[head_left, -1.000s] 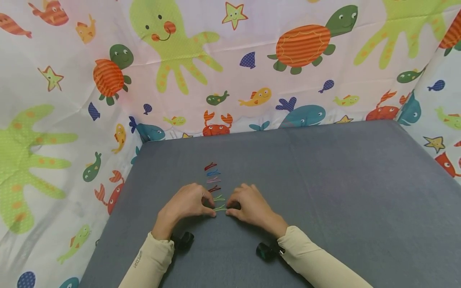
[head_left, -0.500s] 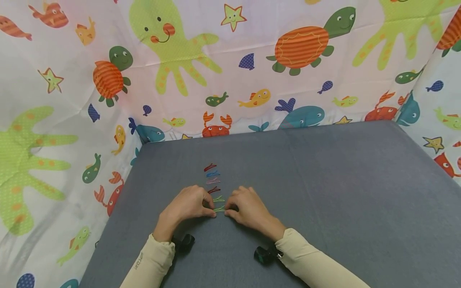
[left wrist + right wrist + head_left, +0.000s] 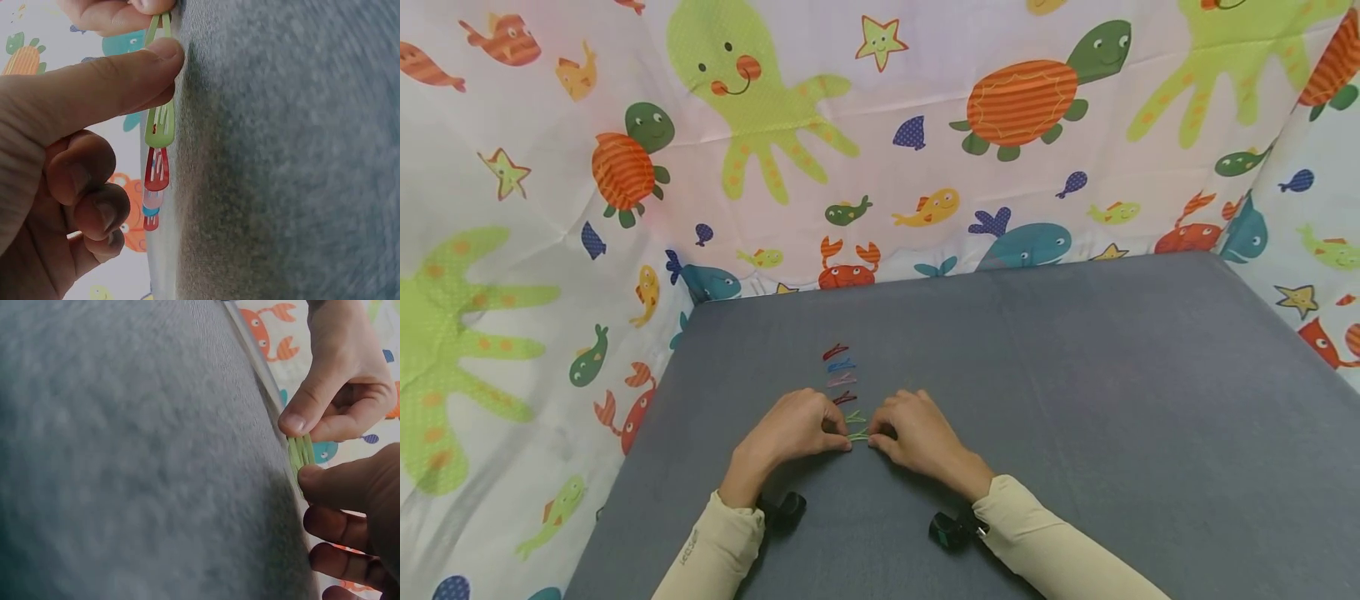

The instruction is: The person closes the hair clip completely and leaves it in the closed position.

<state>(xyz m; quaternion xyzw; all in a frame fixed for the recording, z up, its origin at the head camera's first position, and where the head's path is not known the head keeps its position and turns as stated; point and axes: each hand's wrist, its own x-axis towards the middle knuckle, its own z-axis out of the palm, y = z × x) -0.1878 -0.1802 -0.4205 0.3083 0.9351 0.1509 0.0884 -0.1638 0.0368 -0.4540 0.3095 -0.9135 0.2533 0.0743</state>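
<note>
Both hands meet at the near end of a column of snap hair clips. My left hand (image 3: pixel 797 425) pinches one end of a light green hair clip (image 3: pixel 858 437) between thumb and finger. At its other end, my right hand (image 3: pixel 917 429) pinches the same clip. In the right wrist view a short stretch of the green clip (image 3: pixel 301 451) shows between the two thumbs. Just beyond lies a second green clip (image 3: pixel 855 417), then a dark red clip (image 3: pixel 845 398), a pink clip (image 3: pixel 842 380), a blue clip (image 3: pixel 842 364) and a red clip (image 3: pixel 835 351).
Grey cloth covers the table (image 3: pixel 1075 400), stretching far to the right of the hands. A curtain (image 3: pixel 820 225) printed with sea animals stands along the back and sides. Dark wrist cameras sit under both cuffs.
The head view has tilted slightly. The right hand has edged a little to the left, and both hands keep their pinch on the nearest green hair clip.
</note>
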